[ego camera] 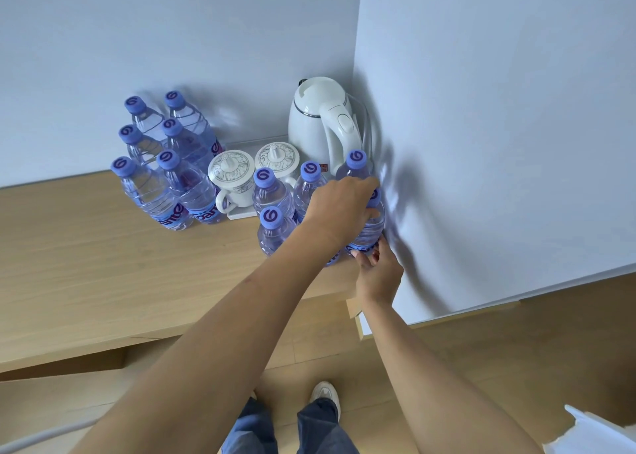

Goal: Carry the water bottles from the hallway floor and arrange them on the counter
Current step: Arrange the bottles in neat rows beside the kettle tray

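head-worn view, looking steeply down, close over counter (103,264)

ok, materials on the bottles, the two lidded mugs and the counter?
Bottles: clear, thin plastic, ribbed walls you can see through, matte purple plastic caps. Lidded mugs: likely glazed ceramic, glossy white with a grey pattern. Counter: light wood-grain surface, matte; veneer or laminate, can't tell which.

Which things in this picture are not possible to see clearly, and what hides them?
- Head view: clear plastic bottle by the wall; its purple cap is mostly covered by the left hand.
- Head view: that bottle's base is hidden by the right hand.
- Head view: white paper object is cut by the bottom-right edge.
- Head view: white tray is mostly covered by lidded ceramic cups.
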`<state>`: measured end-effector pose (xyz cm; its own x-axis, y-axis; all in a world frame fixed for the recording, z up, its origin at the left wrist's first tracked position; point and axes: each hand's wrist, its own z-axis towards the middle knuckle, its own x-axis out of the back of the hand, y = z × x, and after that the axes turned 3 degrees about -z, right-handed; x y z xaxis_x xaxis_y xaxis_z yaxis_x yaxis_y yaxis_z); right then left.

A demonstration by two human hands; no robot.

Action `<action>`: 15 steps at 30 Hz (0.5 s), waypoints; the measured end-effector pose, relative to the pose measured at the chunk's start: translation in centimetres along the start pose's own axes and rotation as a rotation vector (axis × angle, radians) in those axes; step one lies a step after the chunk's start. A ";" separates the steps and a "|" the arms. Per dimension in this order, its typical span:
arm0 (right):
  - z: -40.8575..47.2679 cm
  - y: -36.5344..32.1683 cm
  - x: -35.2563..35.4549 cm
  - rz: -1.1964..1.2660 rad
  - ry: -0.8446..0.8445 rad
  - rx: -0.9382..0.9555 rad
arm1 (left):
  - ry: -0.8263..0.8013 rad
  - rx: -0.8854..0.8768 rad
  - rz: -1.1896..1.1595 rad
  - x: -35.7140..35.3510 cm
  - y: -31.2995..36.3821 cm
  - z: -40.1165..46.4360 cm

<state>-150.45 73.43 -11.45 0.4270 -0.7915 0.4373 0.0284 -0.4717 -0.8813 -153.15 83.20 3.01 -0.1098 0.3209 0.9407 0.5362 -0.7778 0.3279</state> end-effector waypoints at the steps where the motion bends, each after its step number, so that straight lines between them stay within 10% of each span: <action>1: 0.0 0.0 0.0 0.003 0.000 0.001 | 0.001 0.000 0.002 0.0 0.1 0.0; 15: -1.1 0.2 -0.1 -0.055 0.010 -0.059 | -0.016 0.038 0.026 0.7 -1.2 -1.7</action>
<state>-151.51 72.93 -11.43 0.4175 -0.7673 0.4867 -0.0015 -0.5362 -0.8441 -155.34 83.43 3.41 -0.0816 0.3095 0.9474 0.5704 -0.7650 0.2990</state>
